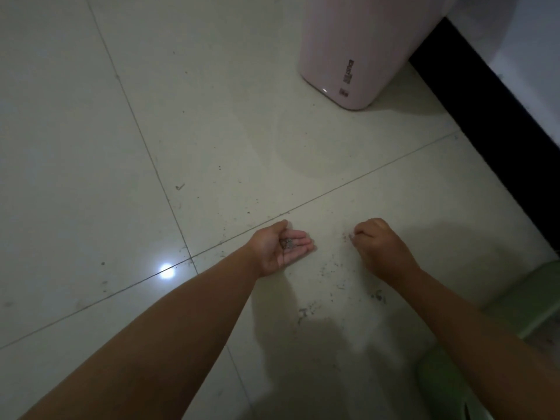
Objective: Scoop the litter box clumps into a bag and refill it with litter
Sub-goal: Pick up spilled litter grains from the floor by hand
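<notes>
1. We held our left hand (280, 248) palm-up and flat, cupping a small heap of litter grains (286, 244), apparently as a collecting tray.
2. Our right hand (377, 247) curled knuckles-up, fingertips pinched low over the floor tiles (91, 177); whether it held a grain we could not tell.
3. Scattered litter (330, 277) lay near, between the hands.
4. A pink bin (357, 50) stood far right, its top cut off; a green shape (521, 301), perhaps the litter box, was barely visible at the near right.

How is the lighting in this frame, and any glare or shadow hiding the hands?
Head view: dim overall; one small glare spot on the tiled floor; soft shadows fall below both arms; left hand and right hand stay readable, slightly soft; wide-angle bending at edges.
</notes>
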`<state>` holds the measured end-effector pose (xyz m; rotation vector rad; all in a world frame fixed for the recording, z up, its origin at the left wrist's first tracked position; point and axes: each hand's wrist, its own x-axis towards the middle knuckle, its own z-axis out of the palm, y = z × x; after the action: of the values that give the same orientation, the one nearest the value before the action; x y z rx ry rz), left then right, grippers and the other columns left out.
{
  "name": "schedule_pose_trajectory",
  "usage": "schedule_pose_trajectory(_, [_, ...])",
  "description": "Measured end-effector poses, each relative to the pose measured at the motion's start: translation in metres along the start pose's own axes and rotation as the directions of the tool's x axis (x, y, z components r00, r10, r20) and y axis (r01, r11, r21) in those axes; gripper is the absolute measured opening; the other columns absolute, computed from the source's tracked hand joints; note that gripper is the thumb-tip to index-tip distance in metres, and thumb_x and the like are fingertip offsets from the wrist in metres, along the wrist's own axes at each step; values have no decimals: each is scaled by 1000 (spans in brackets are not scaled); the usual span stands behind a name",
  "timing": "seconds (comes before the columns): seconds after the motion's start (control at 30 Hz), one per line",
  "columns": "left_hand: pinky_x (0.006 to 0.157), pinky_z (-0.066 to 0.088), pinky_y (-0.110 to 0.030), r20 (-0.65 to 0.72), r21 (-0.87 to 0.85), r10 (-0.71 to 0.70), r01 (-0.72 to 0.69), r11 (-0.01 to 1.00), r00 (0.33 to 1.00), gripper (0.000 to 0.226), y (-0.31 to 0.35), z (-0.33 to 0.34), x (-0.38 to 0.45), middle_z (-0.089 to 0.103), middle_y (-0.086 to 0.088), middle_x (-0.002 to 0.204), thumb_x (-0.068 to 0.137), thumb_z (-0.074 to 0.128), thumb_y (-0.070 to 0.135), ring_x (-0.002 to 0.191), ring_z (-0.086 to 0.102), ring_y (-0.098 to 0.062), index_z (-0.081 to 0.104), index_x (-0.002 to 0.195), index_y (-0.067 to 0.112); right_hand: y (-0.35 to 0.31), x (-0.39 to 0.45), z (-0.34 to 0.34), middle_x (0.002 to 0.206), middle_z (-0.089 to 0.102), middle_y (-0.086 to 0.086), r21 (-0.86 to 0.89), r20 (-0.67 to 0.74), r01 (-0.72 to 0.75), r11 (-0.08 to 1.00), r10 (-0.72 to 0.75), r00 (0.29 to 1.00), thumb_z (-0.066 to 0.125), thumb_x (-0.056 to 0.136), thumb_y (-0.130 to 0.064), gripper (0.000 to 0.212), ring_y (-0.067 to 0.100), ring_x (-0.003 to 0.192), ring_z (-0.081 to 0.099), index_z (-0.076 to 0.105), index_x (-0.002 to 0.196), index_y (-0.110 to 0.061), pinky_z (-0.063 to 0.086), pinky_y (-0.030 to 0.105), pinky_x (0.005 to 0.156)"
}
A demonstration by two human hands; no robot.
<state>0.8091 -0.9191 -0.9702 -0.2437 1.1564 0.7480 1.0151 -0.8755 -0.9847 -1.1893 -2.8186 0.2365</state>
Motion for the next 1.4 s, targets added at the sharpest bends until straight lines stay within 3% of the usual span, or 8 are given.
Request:
schedule_pose_trajectory(0.17, [107, 32, -37, -2, 5, 8, -8, 1000, 1000, 52, -1, 0, -2, 66, -16, 51, 103, 26, 28, 129, 42, -38, 54, 78, -8, 6, -3, -2, 72, 65, 21, 128, 63, -130, 983, 123, 990, 61, 65, -15, 26, 34, 63, 65, 71, 76, 6, 39, 25, 69])
schedule_pose_trajectory(0.3, [104, 35, -37, -3, 6, 13, -13, 1000, 1000, 52, -2, 0, -2, 66, -16, 53, 102, 27, 28, 128, 44, -38, 55, 79, -9, 2, 2, 0, 67, 62, 22, 129, 106, -121, 984, 108, 989, 70, 53, 0, 22, 35, 54, 63, 68, 72, 11, 54, 32, 53])
schedule_pose_trajectory(0.67, [76, 50, -27, 7, -15, 33, -33, 999, 999, 52, -2, -1, -6, 67, -19, 56, 103, 28, 26, 91, 59, -33, 56, 80, -11, 4, 7, 5, 50, 60, 12, 100, 70, -28, 995, 21, 997, 70, 48, 8, 8, 26, 38, 58, 68, 51, 0, 46, 18, 36])
schedule_pose_trajectory(0.8, [89, 48, -28, 5, -5, 41, -40, 999, 999, 51, -1, -1, -7, 67, -17, 55, 102, 28, 26, 110, 50, -36, 56, 79, -10, 4, 14, -9, 74, 67, 20, 149, 212, -83, 985, 50, 976, 62, 67, 6, 17, 32, 64, 67, 74, 79, 5, 53, 24, 58])
schedule_pose_trajectory(0.9, [64, 56, -22, 12, -13, 39, -39, 999, 999, 51, -1, -2, -5, 67, -17, 55, 102, 28, 26, 125, 45, -39, 56, 80, -10, 7, 11, -7, 108, 59, 22, 132, 419, -245, 961, 170, 892, 58, 86, -6, 27, 30, 102, 58, 65, 108, 7, 42, 26, 84])
schedule_pose_trajectory(1.1, [60, 55, -25, 26, -31, 49, -48, 998, 998, 51, -3, -3, 0, 67, -18, 55, 102, 28, 26, 127, 43, -40, 56, 80, -11, -5, 8, 0, 48, 58, 11, 35, 250, -126, 991, 113, 962, 64, 49, -1, 5, 25, 36, 57, 62, 45, -3, 42, 13, 36])
schedule_pose_trajectory(1.23, [81, 47, -28, 32, -22, 50, -49, 999, 998, 51, -3, -3, -1, 67, -17, 56, 102, 28, 26, 123, 46, -39, 56, 80, -10, -3, 5, 7, 46, 56, 13, 7, 248, -136, 991, 130, 960, 78, 37, 15, 26, 26, 33, 52, 59, 45, -1, 43, 14, 34])
schedule_pose_trajectory(1.4, [58, 56, -25, 49, -38, 40, -38, 999, 998, 51, -3, -5, -3, 68, -18, 56, 102, 29, 26, 84, 67, -31, 57, 78, -10, -16, 4, 3, 47, 55, 14, -3, 180, -184, 983, 181, 967, 56, 42, 13, 16, 27, 35, 52, 58, 50, 0, 42, 18, 33])
